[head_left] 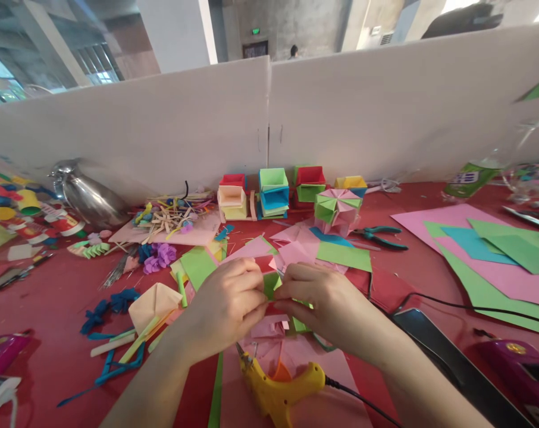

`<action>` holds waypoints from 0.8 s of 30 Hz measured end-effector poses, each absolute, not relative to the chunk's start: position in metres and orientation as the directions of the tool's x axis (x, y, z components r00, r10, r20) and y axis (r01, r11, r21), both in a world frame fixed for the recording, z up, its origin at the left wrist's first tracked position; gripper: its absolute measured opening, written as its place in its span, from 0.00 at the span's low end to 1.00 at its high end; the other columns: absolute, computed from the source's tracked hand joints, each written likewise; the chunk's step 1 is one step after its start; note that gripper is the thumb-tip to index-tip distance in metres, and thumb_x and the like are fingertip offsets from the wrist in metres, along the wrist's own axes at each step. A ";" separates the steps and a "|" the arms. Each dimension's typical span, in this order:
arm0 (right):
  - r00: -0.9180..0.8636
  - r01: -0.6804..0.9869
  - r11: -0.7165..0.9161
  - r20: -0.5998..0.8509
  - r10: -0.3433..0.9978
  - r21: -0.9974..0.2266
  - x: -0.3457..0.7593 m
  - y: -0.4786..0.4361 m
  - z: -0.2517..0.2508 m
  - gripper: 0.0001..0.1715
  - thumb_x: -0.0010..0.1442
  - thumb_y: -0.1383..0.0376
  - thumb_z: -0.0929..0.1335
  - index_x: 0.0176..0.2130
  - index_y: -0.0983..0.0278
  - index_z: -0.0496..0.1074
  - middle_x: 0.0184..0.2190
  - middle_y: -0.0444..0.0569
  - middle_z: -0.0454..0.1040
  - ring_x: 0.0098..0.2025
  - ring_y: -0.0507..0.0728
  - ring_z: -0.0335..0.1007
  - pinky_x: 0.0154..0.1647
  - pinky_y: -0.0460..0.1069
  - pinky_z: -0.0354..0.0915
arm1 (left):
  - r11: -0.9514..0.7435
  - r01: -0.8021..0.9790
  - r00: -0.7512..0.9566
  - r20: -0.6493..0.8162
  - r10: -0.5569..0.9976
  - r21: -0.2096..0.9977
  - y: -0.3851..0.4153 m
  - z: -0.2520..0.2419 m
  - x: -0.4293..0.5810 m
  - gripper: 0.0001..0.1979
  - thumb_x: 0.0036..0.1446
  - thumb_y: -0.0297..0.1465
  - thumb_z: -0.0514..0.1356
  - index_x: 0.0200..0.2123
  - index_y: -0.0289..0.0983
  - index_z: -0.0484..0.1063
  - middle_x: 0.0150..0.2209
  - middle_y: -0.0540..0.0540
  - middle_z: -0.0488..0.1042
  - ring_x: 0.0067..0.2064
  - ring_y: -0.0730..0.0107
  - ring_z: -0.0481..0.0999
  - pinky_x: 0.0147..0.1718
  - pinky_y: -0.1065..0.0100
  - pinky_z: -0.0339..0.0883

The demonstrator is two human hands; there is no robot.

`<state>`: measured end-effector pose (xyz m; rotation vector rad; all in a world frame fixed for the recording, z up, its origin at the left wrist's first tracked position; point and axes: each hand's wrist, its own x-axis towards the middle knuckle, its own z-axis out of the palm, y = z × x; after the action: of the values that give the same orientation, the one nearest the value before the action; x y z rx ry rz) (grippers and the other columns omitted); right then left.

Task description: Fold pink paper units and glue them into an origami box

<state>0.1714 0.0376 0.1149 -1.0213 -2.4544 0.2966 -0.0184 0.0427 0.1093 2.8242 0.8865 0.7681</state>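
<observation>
My left hand and my right hand meet over the middle of the table, fingers bent inward. Between them is a small folded paper piece in green and red, gripped from both sides and partly covered by the fingers. Just below my hands lies a yellow glue gun on a sheet of pink paper, its nozzle pointing up and left. Scraps of green paper and pink paper lie around my fingers.
Folded paper boxes stand in a row near the white partition. A pink-and-green paper shape and pliers are right of centre. A steel jug stands left; coloured sheets and a black cable lie right.
</observation>
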 end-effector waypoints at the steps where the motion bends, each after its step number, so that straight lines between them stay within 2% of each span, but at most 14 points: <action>1: -0.620 0.612 0.706 0.338 0.708 -0.355 0.171 0.038 0.115 0.07 0.56 0.72 0.67 0.28 0.64 0.74 0.26 0.45 0.69 0.28 0.50 0.65 0.27 0.44 0.58 | -0.829 0.511 0.709 0.434 0.556 0.227 0.043 0.109 -0.019 0.12 0.58 0.25 0.55 0.23 0.34 0.70 0.28 0.47 0.70 0.40 0.65 0.67 0.40 0.63 0.65; 7: -0.657 0.591 0.763 0.394 0.643 -0.260 0.168 0.037 0.115 0.13 0.58 0.72 0.64 0.23 0.66 0.71 0.23 0.44 0.67 0.27 0.51 0.60 0.26 0.45 0.56 | -0.798 0.540 0.689 0.405 0.601 0.266 0.042 0.109 -0.019 0.06 0.57 0.28 0.58 0.29 0.35 0.73 0.31 0.46 0.71 0.43 0.63 0.66 0.44 0.60 0.64; 10: -0.652 0.597 0.768 0.416 0.633 -0.234 0.165 0.037 0.113 0.14 0.58 0.71 0.65 0.22 0.66 0.70 0.22 0.44 0.66 0.26 0.51 0.59 0.25 0.46 0.55 | -0.800 0.545 0.684 0.417 0.598 0.252 0.042 0.107 -0.019 0.06 0.57 0.29 0.58 0.30 0.36 0.73 0.30 0.47 0.71 0.42 0.63 0.66 0.42 0.60 0.64; 17: -0.606 0.610 0.713 0.377 0.700 -0.345 0.165 0.039 0.111 0.09 0.58 0.71 0.65 0.30 0.66 0.75 0.26 0.46 0.69 0.29 0.51 0.65 0.27 0.45 0.59 | -0.823 0.530 0.677 0.482 0.556 0.205 0.049 0.103 -0.021 0.11 0.58 0.26 0.55 0.25 0.33 0.73 0.26 0.46 0.69 0.38 0.65 0.67 0.39 0.64 0.65; 20: -0.557 0.602 0.692 0.411 0.722 -0.399 0.171 0.038 0.116 0.11 0.60 0.70 0.63 0.36 0.65 0.75 0.29 0.48 0.70 0.30 0.52 0.67 0.28 0.44 0.61 | -0.815 0.536 0.656 0.499 0.566 0.220 0.053 0.102 -0.023 0.11 0.58 0.27 0.55 0.26 0.34 0.74 0.25 0.46 0.68 0.37 0.66 0.67 0.38 0.64 0.65; 24: -0.479 0.587 0.665 0.464 0.745 -0.462 0.178 0.038 0.123 0.13 0.61 0.69 0.62 0.38 0.65 0.75 0.29 0.50 0.71 0.31 0.53 0.68 0.27 0.45 0.62 | -0.804 0.544 0.631 0.514 0.581 0.241 0.057 0.102 -0.026 0.13 0.58 0.27 0.55 0.24 0.35 0.74 0.25 0.46 0.70 0.36 0.66 0.68 0.37 0.64 0.65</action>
<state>0.1778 0.0376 0.1234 -1.0241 -2.2293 0.3163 -0.0262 0.0567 0.1017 2.7799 0.9600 0.9110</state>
